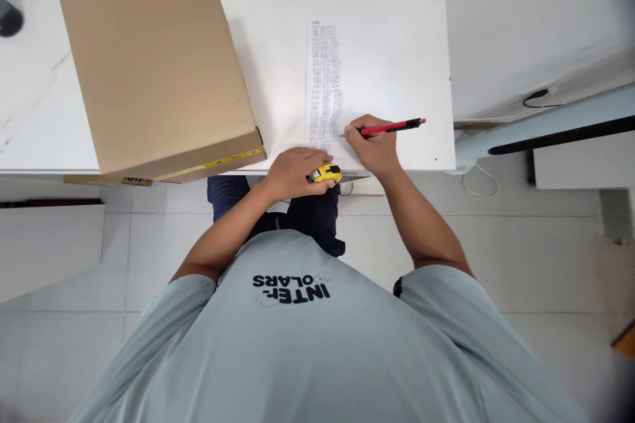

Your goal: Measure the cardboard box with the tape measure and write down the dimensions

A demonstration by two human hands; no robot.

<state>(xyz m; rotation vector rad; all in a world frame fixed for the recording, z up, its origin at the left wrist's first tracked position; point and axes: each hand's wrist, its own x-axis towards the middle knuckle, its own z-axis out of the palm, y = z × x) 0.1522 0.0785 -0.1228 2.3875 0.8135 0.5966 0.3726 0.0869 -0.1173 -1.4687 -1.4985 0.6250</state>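
Observation:
My right hand [376,144] is closed around a red and black pen [391,127], its tip at the paper. Dense handwriting runs down the left part of the white sheet of paper [325,79], which lies on the white table. At the table's front edge, my left hand [296,173] is closed on a yellow and black tape measure [326,174], with its fingers reaching the sheet's lower edge. No tape is seen pulled out of the case.
A large cardboard box [153,59] with a yellow strip stands on the white table [270,16], left of the paper. A dark object [8,16] is at the far left. On the right, a white cable [489,190] hangs near the floor.

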